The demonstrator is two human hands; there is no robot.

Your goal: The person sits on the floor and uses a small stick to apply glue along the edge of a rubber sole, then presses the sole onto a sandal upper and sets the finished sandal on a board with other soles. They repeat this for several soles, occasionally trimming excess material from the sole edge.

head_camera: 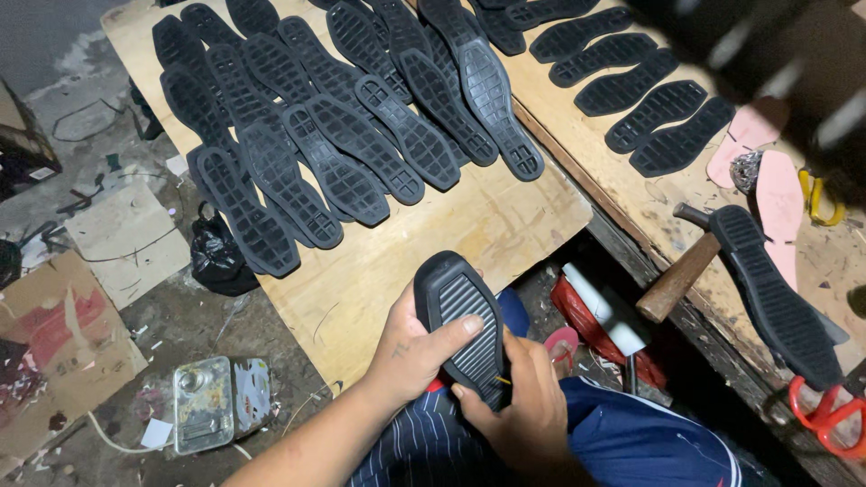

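I see my left hand [410,353] clamped around a black sole [462,326] over my lap, thumb across the tread. Just right of that hold, my right hand [521,408] pinches its lower edge; a loose pinch could let it twist free.

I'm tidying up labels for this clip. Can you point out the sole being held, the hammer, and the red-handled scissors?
held sole [465,311]: head view, on its ribbed tread.
hammer [678,275]: head view, on the wooden handle.
red-handled scissors [825,415]: head view, on a red handle loop at the bench edge.
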